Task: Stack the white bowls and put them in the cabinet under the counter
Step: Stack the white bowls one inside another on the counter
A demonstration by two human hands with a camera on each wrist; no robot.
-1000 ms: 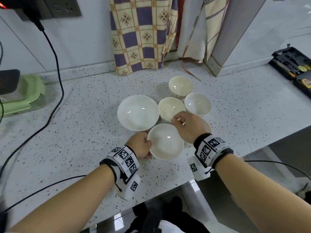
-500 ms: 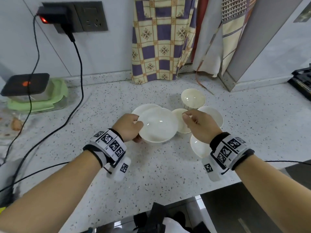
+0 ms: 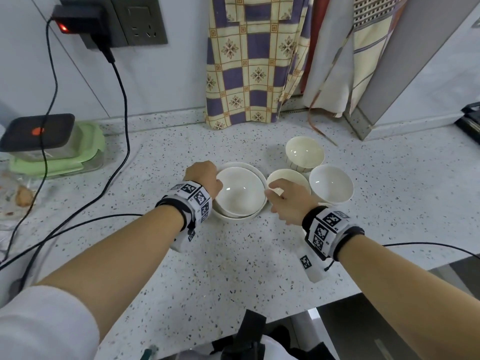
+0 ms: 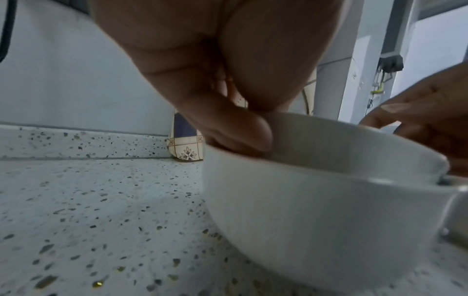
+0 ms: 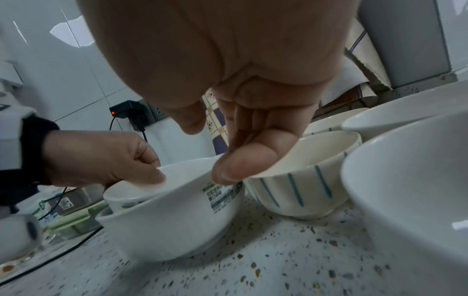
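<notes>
Head view: speckled counter [image 3: 233, 255]. Inner bowl [image 3: 240, 192] nested in a wider outer bowl [image 3: 235, 216]. Left hand [image 3: 204, 178] pinches the inner bowl's left rim; right hand [image 3: 288, 201] curled at its right rim. Striped bowl [image 3: 288, 178] just beside the stack; plain bowl [image 3: 331, 184] to its right; another striped bowl [image 3: 305, 152] behind. Checked cloth [image 3: 252, 61] hangs at the wall.

Left wrist view: thumb [image 4: 238, 128] and fingers clamp the inner bowl's rim [image 4: 329, 130].

Right wrist view: fingertips [image 5: 235, 168] touch the inner bowl's rim beside the striped bowl's lip; whether they grip it, cannot tell. Label [image 5: 222, 194] on the outer bowl.
</notes>
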